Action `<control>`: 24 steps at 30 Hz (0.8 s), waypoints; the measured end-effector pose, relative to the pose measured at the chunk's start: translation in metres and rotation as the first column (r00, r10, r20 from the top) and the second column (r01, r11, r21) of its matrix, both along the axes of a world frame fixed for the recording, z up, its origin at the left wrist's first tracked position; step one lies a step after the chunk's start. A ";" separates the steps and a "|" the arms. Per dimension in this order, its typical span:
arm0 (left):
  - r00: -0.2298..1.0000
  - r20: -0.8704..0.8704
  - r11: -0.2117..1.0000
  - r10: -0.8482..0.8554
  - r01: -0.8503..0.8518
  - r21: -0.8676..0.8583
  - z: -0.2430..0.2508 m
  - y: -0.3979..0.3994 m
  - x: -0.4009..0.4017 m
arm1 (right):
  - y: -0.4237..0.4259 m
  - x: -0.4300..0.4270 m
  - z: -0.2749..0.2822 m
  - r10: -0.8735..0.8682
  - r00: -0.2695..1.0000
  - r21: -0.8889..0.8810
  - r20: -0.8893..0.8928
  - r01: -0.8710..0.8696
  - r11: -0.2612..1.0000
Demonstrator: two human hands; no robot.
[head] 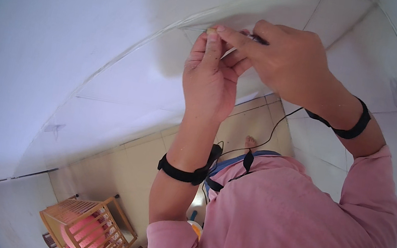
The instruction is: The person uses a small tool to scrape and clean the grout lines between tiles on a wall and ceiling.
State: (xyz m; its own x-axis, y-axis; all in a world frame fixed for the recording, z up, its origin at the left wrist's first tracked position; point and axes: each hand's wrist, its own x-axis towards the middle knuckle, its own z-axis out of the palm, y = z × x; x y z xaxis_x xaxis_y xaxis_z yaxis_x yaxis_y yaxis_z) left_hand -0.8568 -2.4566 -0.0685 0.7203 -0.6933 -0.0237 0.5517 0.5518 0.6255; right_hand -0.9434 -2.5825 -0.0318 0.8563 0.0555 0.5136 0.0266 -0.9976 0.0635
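Observation:
My left hand (212, 75) is raised, palm towards me. Its thumb and fingertips pinch a small yellowish piece (211, 31), too small to name for certain. My right hand (291, 62) reaches in from the right, and its index fingertip touches the piece beside my left thumb. A small dark object (260, 40), partly hidden, shows within the curled fingers of my right hand. Both hands are in front of a white wall (131, 53), close to a long pale seam (114, 60) that looks curved.
Black straps (182, 174) circle both forearms, and a black cable (274, 130) hangs between them. Below left, a wooden slatted crib (98, 225) with pink contents stands on the beige tiled floor (142, 154). A white container (195, 226) is partly hidden by my left sleeve.

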 end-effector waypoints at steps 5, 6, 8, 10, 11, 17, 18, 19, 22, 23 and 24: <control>0.998 -0.008 0.998 -0.055 0.055 0.044 -0.011 -0.012 -0.002 | -0.009 -0.012 -0.007 -0.042 0.999 0.049 -0.024 0.044 0.998; 0.998 -0.004 0.997 -0.058 0.058 0.041 -0.013 -0.023 -0.005 | -0.018 -0.017 -0.009 -0.045 0.999 0.046 -0.020 0.046 0.998; 0.992 0.000 0.992 -0.128 0.128 0.007 -0.015 -0.046 -0.009 | -0.038 -0.024 -0.014 -0.125 0.992 0.017 -0.007 0.125 0.992; 0.988 -0.010 0.988 -0.153 0.153 0.013 -0.011 -0.063 -0.014 | -0.050 -0.032 -0.016 -0.153 0.988 0.039 0.024 0.152 0.988; 0.985 -0.018 0.985 -0.169 0.169 0.014 -0.008 -0.067 -0.016 | -0.054 -0.034 -0.016 -0.173 0.983 0.056 0.055 0.170 0.984; 0.986 0.034 0.984 -0.162 0.159 0.082 0.006 -0.071 -0.020 | -0.062 -0.035 0.000 -0.126 0.987 0.023 0.097 0.124 0.992; 0.986 0.034 0.984 -0.163 0.160 0.084 0.006 -0.069 -0.019 | -0.060 -0.032 0.001 -0.127 0.987 0.024 0.097 0.125 0.992; 0.990 0.033 0.988 -0.138 0.136 0.070 0.007 -0.067 -0.016 | -0.059 -0.029 0.001 -0.111 0.989 0.021 0.102 0.109 0.994; 0.991 0.043 0.992 -0.127 0.126 0.025 0.006 -0.068 -0.011 | -0.060 -0.026 0.008 -0.098 0.992 0.017 0.081 0.097 0.995; 0.988 0.055 0.989 -0.145 0.146 -0.006 0.006 -0.069 -0.010 | -0.061 -0.025 0.012 -0.106 0.993 0.016 0.054 0.106 0.994; 0.989 0.059 0.991 -0.135 0.136 -0.007 0.005 -0.070 -0.012 | -0.062 -0.028 0.012 -0.096 0.994 0.015 0.057 0.096 0.995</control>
State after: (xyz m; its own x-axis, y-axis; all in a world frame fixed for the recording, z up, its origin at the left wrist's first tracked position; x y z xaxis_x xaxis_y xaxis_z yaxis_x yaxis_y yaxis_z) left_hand -0.8685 -2.5262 -0.0638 0.6195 -0.7846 0.0232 0.5849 0.4811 0.6531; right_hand -0.9716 -2.6444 -0.0200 0.8261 -0.0323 0.5626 -0.0726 -0.9961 0.0495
